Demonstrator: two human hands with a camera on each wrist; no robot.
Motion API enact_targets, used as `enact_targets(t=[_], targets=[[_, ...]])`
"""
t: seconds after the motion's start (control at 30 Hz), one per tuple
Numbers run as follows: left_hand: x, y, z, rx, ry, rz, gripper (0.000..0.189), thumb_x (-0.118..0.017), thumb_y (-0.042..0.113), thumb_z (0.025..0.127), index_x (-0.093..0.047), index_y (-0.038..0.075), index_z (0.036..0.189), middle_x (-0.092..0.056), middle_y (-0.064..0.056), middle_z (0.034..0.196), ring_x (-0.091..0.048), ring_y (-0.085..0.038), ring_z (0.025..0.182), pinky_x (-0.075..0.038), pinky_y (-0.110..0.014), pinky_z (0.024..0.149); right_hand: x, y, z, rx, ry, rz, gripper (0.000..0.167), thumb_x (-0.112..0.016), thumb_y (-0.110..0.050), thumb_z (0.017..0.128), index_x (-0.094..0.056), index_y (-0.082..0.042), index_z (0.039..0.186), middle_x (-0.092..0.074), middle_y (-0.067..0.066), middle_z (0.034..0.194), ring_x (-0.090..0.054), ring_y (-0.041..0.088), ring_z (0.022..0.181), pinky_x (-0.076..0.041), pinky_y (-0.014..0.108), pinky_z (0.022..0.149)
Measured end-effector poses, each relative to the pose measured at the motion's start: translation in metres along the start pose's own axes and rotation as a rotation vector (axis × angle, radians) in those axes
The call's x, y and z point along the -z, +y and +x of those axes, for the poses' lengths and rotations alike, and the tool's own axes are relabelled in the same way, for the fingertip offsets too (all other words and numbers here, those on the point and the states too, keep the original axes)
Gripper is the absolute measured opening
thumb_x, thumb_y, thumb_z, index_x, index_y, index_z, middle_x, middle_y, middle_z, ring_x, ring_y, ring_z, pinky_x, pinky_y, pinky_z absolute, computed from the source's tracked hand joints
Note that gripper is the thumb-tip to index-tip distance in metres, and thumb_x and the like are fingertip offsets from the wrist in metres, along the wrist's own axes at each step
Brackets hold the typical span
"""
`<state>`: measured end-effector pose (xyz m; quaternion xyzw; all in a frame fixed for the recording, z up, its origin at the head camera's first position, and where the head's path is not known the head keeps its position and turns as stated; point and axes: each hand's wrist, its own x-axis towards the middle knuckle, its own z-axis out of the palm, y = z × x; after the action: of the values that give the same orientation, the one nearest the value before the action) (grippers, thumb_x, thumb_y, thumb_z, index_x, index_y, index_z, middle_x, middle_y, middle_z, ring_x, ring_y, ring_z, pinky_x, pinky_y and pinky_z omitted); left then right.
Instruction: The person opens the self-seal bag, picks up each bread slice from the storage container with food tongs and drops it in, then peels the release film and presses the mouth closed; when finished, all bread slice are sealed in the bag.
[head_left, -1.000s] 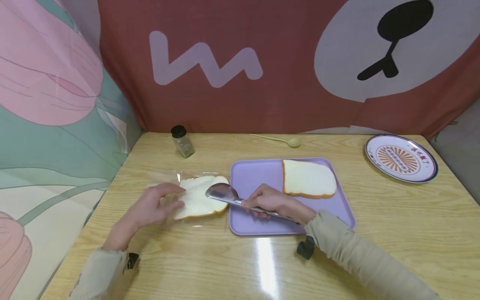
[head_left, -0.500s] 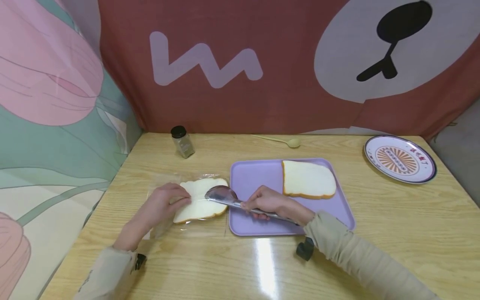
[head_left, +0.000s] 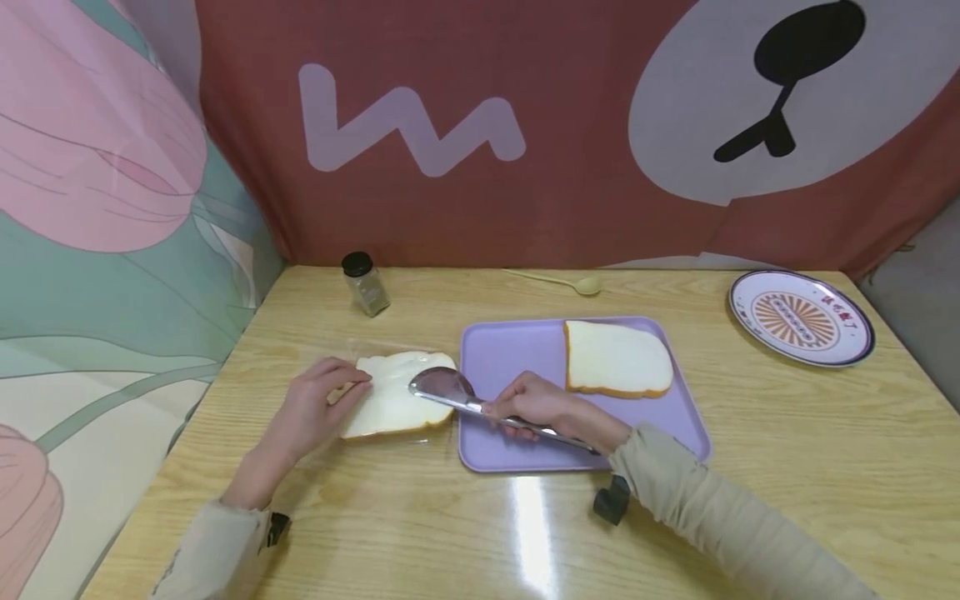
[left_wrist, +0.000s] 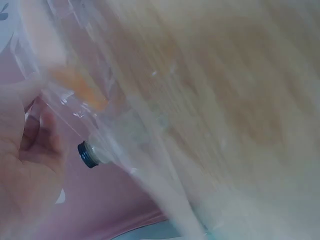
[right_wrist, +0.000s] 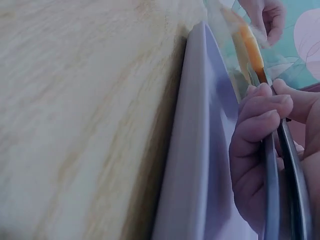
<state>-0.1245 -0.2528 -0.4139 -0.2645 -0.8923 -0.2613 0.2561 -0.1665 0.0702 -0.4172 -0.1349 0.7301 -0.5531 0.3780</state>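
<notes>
In the head view, a white bread slice (head_left: pixel 393 404) with a brown crust lies left of the purple tray (head_left: pixel 510 354), with clear plastic wrap (left_wrist: pixel 150 155) around it. My left hand (head_left: pixel 311 412) pinches the wrap at the slice's left side. My right hand (head_left: pixel 540 402) grips metal tongs (head_left: pixel 442 385) over the tray. The tongs' broad end lies over the slice's right part, and in the right wrist view their two arms run through my fingers. The underside of the slice is hidden. A second bread slice (head_left: pixel 618 358) lies on the tray's right part.
At the back left stands a black-capped seasoning jar (head_left: pixel 366 285). A pale yellow spoon (head_left: pixel 585 285) lies behind the tray. A patterned plate (head_left: pixel 802 318) sits at the back right. Fabric-covered walls rise behind and left of the wooden table (head_left: pixel 405 525).
My left hand has moved right, closed its fingers on the wrap, then drawn back left. The wrapped slice has shifted slightly. My right hand and the tongs have hardly moved.
</notes>
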Motion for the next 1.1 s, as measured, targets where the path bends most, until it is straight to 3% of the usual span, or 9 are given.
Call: enact_targets(t=[0.23,0.57,0.87,1.1], targets=[[-0.005,0.002,0.000,-0.022,0.037,-0.076,0.020,-0.077,-0.011,0.071,-0.071,0.002,0.085,-0.067,-0.004,0.080,-0.050,-0.006,0.060,-0.042,-0.013,0.052,-0.003,-0.001,0.000,0.016,-0.009,-0.047,0.030,-0.065,-0.017,0.090,-0.066,0.007,0.072,-0.053,0.001,0.050,-0.039,0.009,0.039,-0.033,0.021,0.038],[-0.007,0.003,-0.001,-0.038,-0.002,-0.110,0.020,-0.077,-0.010,0.071,-0.071,0.004,0.084,-0.067,-0.002,0.078,-0.048,-0.004,0.059,-0.040,-0.012,0.051,-0.011,-0.005,0.003,-0.003,0.060,-0.069,0.030,-0.067,-0.018,0.089,-0.068,0.005,0.071,-0.052,0.001,0.047,-0.038,0.009,0.037,-0.032,0.021,0.037],[-0.001,0.007,0.005,-0.041,-0.022,-0.020,0.017,-0.078,-0.005,0.074,-0.071,0.007,0.085,-0.067,0.000,0.080,-0.062,-0.014,0.073,-0.049,-0.029,0.064,-0.018,-0.008,0.005,0.015,0.103,-0.148,0.028,-0.068,-0.017,0.088,-0.069,0.003,0.068,-0.052,0.001,0.046,-0.038,0.009,0.035,-0.032,0.020,0.035],[0.006,0.006,0.011,0.012,-0.108,-0.034,0.015,-0.075,-0.005,0.078,-0.070,0.005,0.087,-0.068,-0.005,0.087,-0.065,-0.019,0.079,-0.054,-0.036,0.063,-0.013,-0.008,0.003,0.043,0.071,-0.130,0.030,-0.066,-0.018,0.089,-0.068,0.005,0.069,-0.052,0.001,0.047,-0.039,0.009,0.037,-0.033,0.021,0.037]])
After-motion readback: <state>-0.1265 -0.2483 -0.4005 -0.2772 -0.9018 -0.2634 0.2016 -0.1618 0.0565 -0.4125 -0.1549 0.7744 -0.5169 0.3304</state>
